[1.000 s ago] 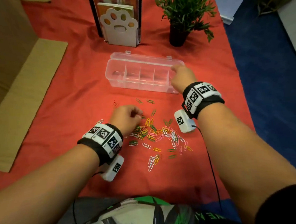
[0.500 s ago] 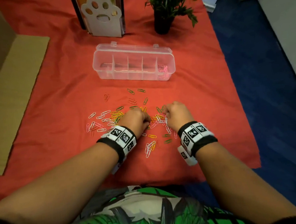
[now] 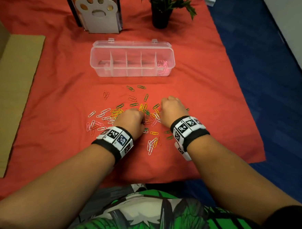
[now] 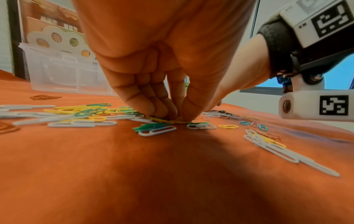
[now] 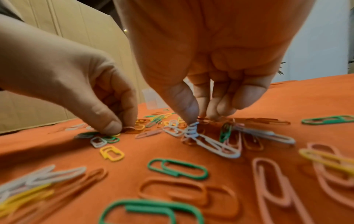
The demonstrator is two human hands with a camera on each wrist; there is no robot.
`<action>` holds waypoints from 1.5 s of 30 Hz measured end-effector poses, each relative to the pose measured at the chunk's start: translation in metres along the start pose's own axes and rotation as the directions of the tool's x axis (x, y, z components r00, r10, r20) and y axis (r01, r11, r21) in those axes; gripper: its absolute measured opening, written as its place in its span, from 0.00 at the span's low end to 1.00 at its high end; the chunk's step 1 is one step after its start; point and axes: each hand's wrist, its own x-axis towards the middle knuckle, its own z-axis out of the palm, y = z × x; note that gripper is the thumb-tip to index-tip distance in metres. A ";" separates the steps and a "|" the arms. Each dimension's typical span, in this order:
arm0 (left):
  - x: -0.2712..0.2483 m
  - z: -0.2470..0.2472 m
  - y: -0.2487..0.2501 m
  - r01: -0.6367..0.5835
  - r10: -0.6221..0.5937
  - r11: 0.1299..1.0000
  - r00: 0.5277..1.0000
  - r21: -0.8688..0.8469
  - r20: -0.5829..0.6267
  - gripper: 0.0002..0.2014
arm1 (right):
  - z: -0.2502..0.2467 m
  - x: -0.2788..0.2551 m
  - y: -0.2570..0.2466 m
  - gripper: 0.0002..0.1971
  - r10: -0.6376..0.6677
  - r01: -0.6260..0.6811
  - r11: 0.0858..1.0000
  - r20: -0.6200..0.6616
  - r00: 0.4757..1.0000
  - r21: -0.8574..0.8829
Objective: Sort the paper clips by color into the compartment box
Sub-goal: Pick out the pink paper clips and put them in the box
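1. Paper clips [image 3: 129,116] of many colors lie in a loose pile in the middle of the red cloth [image 3: 55,85], nearer its front edge than its back edge.
2. The compartment box [image 3: 131,44] sits toward the back edge of the cloth, well apart from the pile. Some pink clips [image 3: 163,68] lie in its far right compartment. I see nothing in the other compartments.
3. The left hand [image 3: 130,122] is down on the pile. Its fingers are curled, and its thumb [image 4: 188,110] and fingertips pinch a yellow clip [image 4: 162,119] that lies on the cloth.
4. The right hand [image 3: 171,110] is down on the pile too, just beside the left one. Its thumb [image 5: 184,104] and fingertips pinch a white clip [image 5: 203,139], with one end lifted off the cloth.
5. I think this is the picking-up step, and the sorting looks like it has only just begun.
6. The next move calls for lifting each clip free without dragging others along. Then each color needs its own compartment, not the one with pink clips.
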 end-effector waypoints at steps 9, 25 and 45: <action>0.000 -0.002 -0.005 0.057 -0.081 0.968 0.993 -0.244 -0.088 0.12 | -0.007 0.010 0.013 0.16 0.096 -0.118 0.949 0.087 0.992 0.292; 0.008 -0.001 0.007 0.172 -0.238 0.787 0.971 -0.592 -0.035 0.07 | -0.007 0.005 0.042 0.10 0.244 -0.208 0.909 -0.057 0.968 0.361; 0.014 0.018 0.024 0.031 -0.044 0.987 0.996 -0.159 -0.082 0.07 | -0.012 0.014 0.023 0.06 0.123 -0.127 0.938 0.034 0.992 0.323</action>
